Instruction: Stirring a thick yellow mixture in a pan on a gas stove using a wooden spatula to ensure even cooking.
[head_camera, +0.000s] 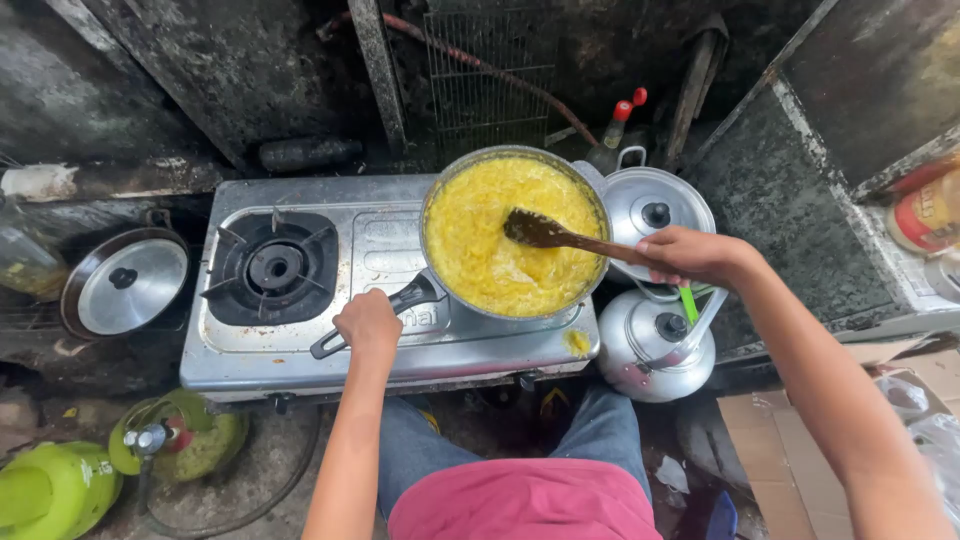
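A round metal pan (436, 190) full of yellow food (500, 235) sits on the right burner of a steel two-burner gas stove (390, 345). My left hand (367, 323) grips the pan's black handle (412, 297) at the stove's front. My right hand (692, 255) holds a dark wooden spatula (545, 233) whose blade rests in the yellow food. The left burner (273, 266) is bare.
A lidded metal pot (655, 207) and a metal kettle (655, 345) stand right of the stove. A pan lid (125, 283) lies at the left. Green gas cylinders (60, 485) sit on the floor at lower left. Cardboard (790, 440) lies at lower right.
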